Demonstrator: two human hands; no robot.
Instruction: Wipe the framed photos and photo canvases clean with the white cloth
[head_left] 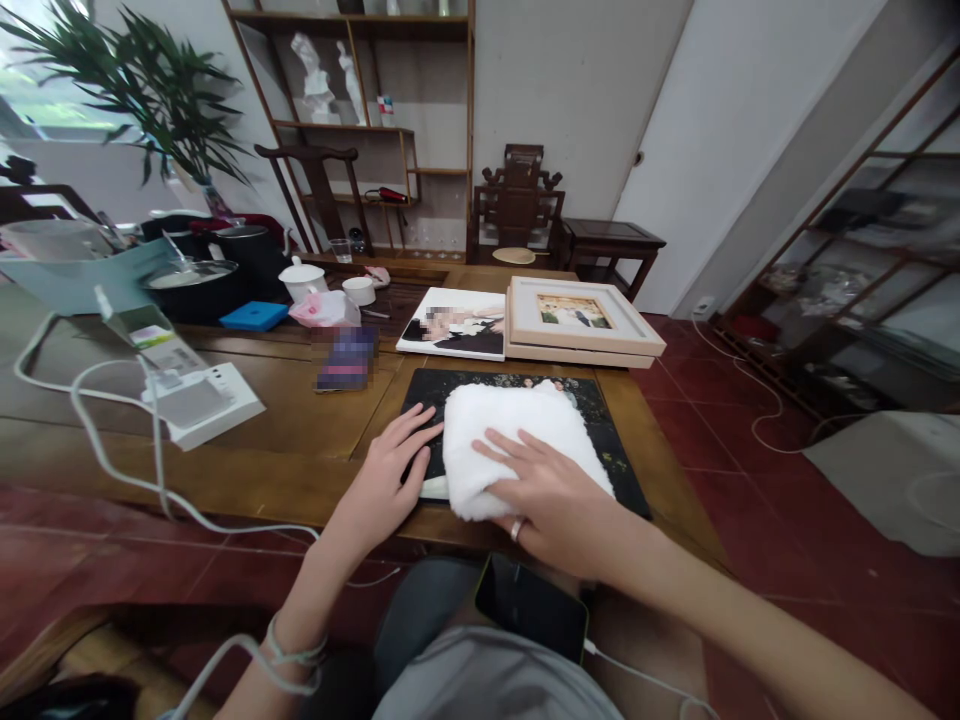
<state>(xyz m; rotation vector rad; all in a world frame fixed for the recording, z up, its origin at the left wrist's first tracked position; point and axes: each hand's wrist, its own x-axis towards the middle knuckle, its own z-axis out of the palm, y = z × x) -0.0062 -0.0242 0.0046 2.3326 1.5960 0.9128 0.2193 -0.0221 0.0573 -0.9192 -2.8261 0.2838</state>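
Observation:
A folded, fluffy white towel (pixel 510 425) lies on a dark photo panel (pixel 621 465) at the near edge of the wooden table. Across the towel's top and near side rests my right hand (pixel 551 490), a ring on one finger, fingers spread and pressing on the cloth; its thumb side is partly out of sight. My left hand (pixel 394 465) lies at the panel's left edge, fingers stretched out and apart, just left of the towel. Most of the panel's picture is hidden under the towel; small figures show at its top.
Behind the panel lie a white photo print (pixel 457 325) and stacked picture frames (pixel 585 318). To the left are an open white box (pixel 217 405), a white cable (pixel 105 460), a blue box (pixel 253 316) and a white teapot (pixel 302 280). A phone (pixel 532 605) rests on my lap.

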